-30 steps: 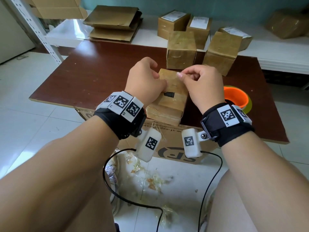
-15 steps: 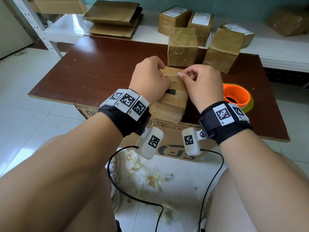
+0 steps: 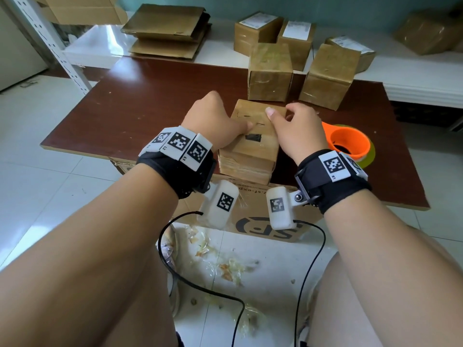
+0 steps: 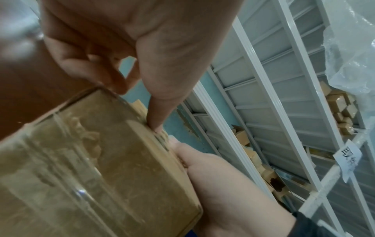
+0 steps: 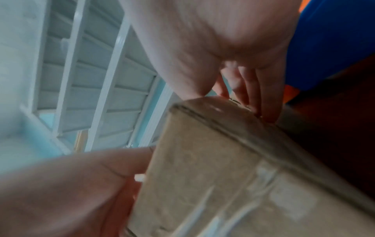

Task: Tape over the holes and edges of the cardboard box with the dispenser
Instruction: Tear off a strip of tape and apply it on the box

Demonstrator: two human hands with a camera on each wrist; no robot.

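Cardboard box [image 3: 253, 136] sits at the near edge of the dark brown table [image 3: 140, 113], between my two hands. Its top face carries a small dark rectangular hole [image 3: 253, 137] and a couple of thin slits farther back. Shiny tape already wraps the near side.

My left hand [image 3: 215, 121] lies against the box's left side, thumb stretched flat onto the top face, tip just left of the hole. In the left wrist view the thumb [image 4: 156, 112] presses down on the top edge; the other fingers curl behind the far left corner, so the grip is thumb over, fingers round the side.

My right hand [image 3: 295, 131] clasps the right side, thumb tip [image 3: 269, 111] on the top face near the far edge. In the right wrist view the fingers [image 5: 263, 102] reach down the box's far right side, straight and close together.

Tape dispenser [image 3: 349, 144], orange core with a yellow-green roll, rests on the table just right of my right hand, not touched.

Two taped boxes [image 3: 269, 73] stand at the far side of the table. Tape scraps [image 3: 225, 266] litter the floor near my knees.
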